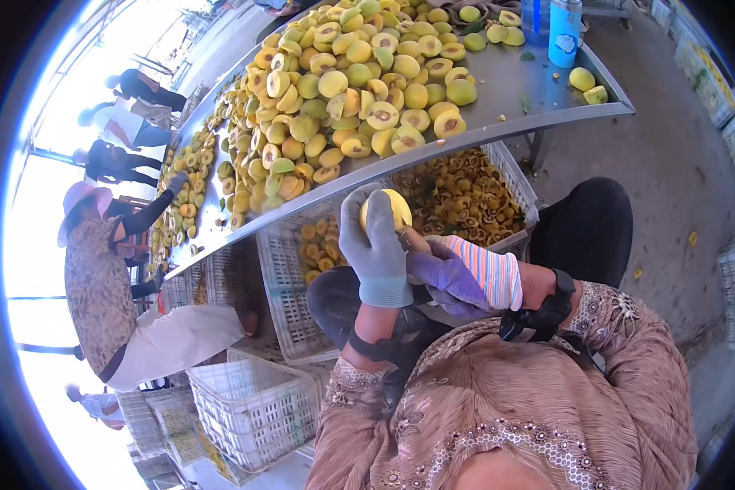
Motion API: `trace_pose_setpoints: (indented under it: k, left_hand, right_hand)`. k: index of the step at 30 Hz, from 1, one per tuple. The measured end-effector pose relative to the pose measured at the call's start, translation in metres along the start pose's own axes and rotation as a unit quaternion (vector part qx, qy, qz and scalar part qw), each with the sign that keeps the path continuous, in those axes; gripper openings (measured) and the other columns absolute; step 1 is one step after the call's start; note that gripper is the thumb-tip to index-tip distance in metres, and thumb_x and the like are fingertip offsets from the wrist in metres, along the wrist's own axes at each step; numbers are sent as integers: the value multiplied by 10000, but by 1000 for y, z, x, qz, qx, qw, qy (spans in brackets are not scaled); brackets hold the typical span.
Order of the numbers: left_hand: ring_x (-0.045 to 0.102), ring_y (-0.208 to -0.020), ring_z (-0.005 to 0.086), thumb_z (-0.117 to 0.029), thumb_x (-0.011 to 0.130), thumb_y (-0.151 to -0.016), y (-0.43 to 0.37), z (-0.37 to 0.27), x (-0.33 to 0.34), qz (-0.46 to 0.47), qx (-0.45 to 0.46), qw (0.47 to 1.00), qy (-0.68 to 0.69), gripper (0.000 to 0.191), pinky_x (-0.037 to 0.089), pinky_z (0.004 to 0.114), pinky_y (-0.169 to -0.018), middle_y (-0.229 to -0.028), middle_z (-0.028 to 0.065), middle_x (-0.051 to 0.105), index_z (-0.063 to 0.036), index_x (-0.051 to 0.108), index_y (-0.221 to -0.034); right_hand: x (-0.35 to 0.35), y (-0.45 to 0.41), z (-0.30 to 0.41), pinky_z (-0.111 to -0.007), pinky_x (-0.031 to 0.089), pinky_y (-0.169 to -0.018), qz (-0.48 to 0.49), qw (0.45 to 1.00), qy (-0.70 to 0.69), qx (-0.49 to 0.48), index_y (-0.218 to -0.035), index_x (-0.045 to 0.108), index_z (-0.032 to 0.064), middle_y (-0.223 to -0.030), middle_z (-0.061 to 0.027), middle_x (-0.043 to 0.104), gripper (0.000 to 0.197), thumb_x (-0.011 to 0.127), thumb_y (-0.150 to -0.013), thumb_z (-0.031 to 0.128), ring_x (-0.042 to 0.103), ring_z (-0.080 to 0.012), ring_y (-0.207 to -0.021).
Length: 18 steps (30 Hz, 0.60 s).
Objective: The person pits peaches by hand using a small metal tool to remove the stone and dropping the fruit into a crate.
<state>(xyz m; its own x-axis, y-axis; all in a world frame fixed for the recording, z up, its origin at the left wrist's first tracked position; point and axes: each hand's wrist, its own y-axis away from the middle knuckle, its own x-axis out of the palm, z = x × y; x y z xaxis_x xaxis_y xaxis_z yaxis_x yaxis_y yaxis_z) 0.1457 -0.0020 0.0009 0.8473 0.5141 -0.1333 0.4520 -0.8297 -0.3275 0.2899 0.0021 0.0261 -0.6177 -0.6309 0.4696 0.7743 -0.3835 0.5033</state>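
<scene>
My left hand [375, 245], in a grey glove, holds a yellow stone fruit [397, 210] up in front of the metal table's near edge. Close against it is my right hand [450, 269], in a purple-palmed glove with a striped cuff. A short brown thing, perhaps a tool's handle [415, 240], shows between its fingers and the fruit; the rest of it is hidden. Beyond the hands, a large heap of halved yellow-green fruit [358, 76] covers much of the metal table [496, 125].
Under the table edge stand a plastic crate [530, 199] of cut fruit pieces and another crate [282, 288] holding fruit. Empty white crates [254, 398] are stacked at lower left. A co-worker [98, 245] reaches over the table at left. A blue bottle [565, 33] stands at its far right.
</scene>
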Motion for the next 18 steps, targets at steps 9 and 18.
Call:
trace_pose_setpoints:
  k: [9,18]
  left_hand:
    - [564,-665,90,-310,505,-919,-21,-17,-9,168,-202,963,58,323,449,205,-547,-802,36,607,-13,621,-970]
    - [596,-663,165,-384,406,-931,-15,11,-8,85,-212,946,229,432,456,241,-498,-845,97,618,-1,550,-1068]
  right_hand:
    - [-12,-3,-13,-218,271,-323,39,994,-96,-25,-921,500,103,-528,50,427,251,529,-902,351,373,-56,-360]
    - [-4,-27,-25,-226,288,-318,-111,959,-113,-236,-956,494,90,-521,30,451,247,507,-919,333,382,-66,-347]
